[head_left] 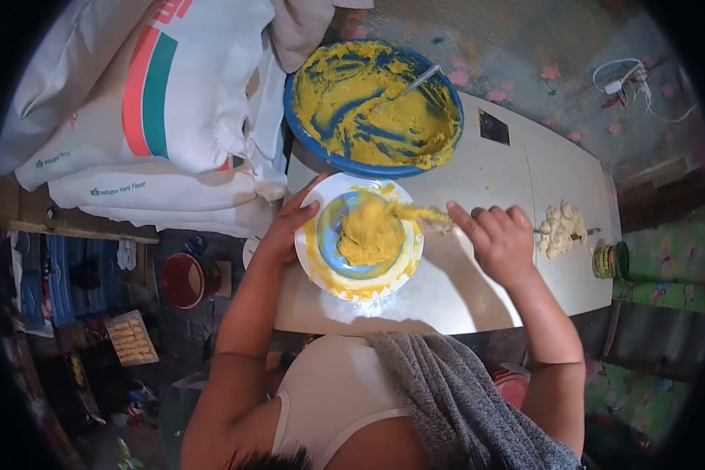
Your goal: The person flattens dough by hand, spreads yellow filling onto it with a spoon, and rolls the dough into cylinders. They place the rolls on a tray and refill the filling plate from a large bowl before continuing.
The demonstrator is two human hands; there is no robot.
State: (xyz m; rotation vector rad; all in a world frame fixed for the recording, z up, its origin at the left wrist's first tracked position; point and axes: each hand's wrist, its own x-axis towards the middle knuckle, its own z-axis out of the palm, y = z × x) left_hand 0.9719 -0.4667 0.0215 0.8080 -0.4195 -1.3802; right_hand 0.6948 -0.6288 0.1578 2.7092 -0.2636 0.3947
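Observation:
A white plate [309, 258] with a blue centre holds a mound of thick yellow paste [372, 233], and its rim is smeared with the same paste. My left hand [294, 223] grips the plate's left edge, thumb on the rim and some fingers hidden beneath. In my right hand [497, 241] is a long, thin utensil [423, 213] coated in yellow paste. Its tip touches the mound, and a grey end pokes out beyond my hand. Behind the plate, a big blue basin [299, 141] contains more yellow paste and a metal-handled utensil [421, 81].
White flour sacks [106, 102] are stacked at the left. Pale dough-like pieces [560, 231] lie on the table's [493, 180] right side beside a green-rimmed jar [609, 260]. A red bucket [184, 280] and a tray of shaped pieces [131, 338] are lower left.

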